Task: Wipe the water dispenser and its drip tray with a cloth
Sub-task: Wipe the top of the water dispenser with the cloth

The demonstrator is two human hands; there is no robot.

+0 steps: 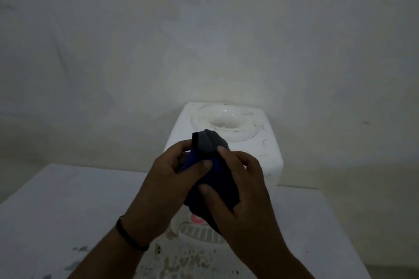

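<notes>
Bunching the dark blue cloth (210, 179), the fingers (205, 164) of both hands are clamped on it: left hand (165, 179) pinching its upper side, right hand (242, 183) wrapped round the lower part, thumb pressed on the fabric. The cloth is held up in the air, in front of the water dispenser (267, 142), its long axis running near-upright, grey-edged end pointing up and away toward the wall, tail hanging down toward the drip tray (199, 233). No contact with either surface: this looks like the folding-into-a-pad step, wiping not yet begun. Next move, I'd say, calls for one hand to carry the pad forward and press it flat on the dispenser's stained top. Dispenser stands on the white counter (68, 199), tray just below the hands.
</notes>
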